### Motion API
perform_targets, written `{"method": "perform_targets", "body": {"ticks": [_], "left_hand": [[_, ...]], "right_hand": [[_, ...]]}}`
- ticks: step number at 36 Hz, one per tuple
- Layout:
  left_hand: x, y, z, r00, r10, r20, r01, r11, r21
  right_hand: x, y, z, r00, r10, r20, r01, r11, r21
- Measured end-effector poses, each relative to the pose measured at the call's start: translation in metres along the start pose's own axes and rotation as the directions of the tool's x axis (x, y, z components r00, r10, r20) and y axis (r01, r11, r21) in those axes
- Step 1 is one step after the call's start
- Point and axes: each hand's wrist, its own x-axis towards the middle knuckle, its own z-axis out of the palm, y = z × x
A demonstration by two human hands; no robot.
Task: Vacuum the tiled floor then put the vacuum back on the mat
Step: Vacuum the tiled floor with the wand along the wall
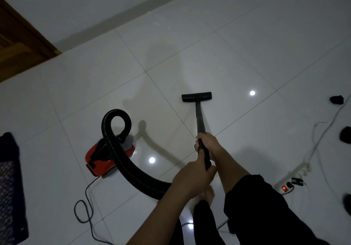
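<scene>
Mid-vacuuming; the mat return looks not yet started.
Tiled floor (247, 54) pass seems underway. Mat (9, 178) at near left. Red vacuum (102, 157) on tiles right of it, hose (133, 174) looped. Floor head (196, 96) flat on tile, centre. Right hand (207, 143) grips wand (200, 119); left hand (193, 176) grips its near end.

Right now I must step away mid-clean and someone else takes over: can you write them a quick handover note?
The left hand grips the near end of the wand; the right hand grips it further forward.
The floor head lies flat on the tiled floor ahead.
The red vacuum body stands on tiles to the left, hose looped over it, not on the mat at far left.
Vacuuming is under way; how much is covered cannot be told.
To do: finish the floor, set the vacuum on the mat.
</scene>
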Motion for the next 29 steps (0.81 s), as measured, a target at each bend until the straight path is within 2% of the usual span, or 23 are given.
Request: {"method": "perform_targets", "body": {"ticks": [16,29], "left_hand": [[0.068,0.073,-0.006,0.998,-0.029,-0.059,0.022,0.994,-0.107],[0.135,0.111,-0.058,0.996,-0.043,-0.073,0.030,0.985,-0.169]], "right_hand": [[0.050,-0.082,-0.041,0.998,0.028,0.053,-0.021,0.993,-0.114],[0.108,-0.162,-0.031,0.998,-0.007,0.063,0.020,0.976,-0.218]]}}
